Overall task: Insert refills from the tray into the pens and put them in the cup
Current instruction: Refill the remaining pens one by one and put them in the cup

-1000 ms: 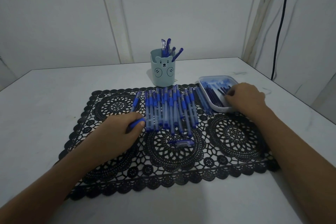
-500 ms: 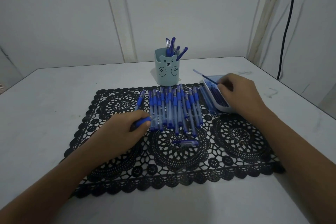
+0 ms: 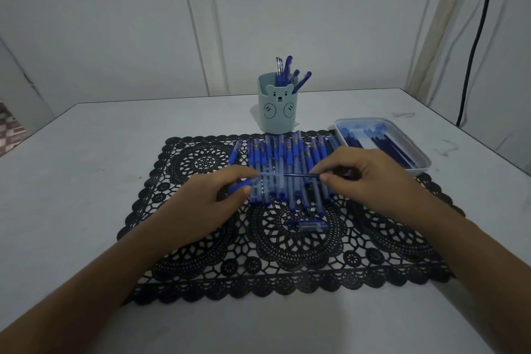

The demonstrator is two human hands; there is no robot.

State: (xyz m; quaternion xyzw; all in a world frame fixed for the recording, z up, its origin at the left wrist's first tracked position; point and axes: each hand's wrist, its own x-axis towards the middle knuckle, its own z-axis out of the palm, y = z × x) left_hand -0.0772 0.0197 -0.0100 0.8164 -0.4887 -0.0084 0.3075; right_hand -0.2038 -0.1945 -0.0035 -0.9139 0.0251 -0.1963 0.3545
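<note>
A clear pen barrel (image 3: 267, 178) is held level above the row of pens (image 3: 290, 158), gripped at its blue rubber sleeve by the left hand (image 3: 201, 204), thumb and fingers curled round it. A thin blue refill (image 3: 298, 175) is pinched at its far end by the right hand (image 3: 370, 181), thumb against forefinger. Its tip is lined up with the barrel's open end; whether it is already inside cannot be told.

The refill is judged very light, narrow and bendy. It is best pinched close to the barrel mouth so that buckling is avoided, and the pinch is then walked back. The barrel is judged stiff, light and smooth. The rubber sleeve is the sensible hold, since the clear plastic is likely to slip or roll.

More refills are seen in the white tray (image 3: 420, 169), well to the right on the table (image 3: 86, 181). The bear cup (image 3: 277, 112) stands just behind the row, with finished pens (image 3: 287, 72) leaning in it. A loose cap (image 3: 310, 225) lies on the black lace placemat (image 3: 287, 267) in front of the row.
</note>
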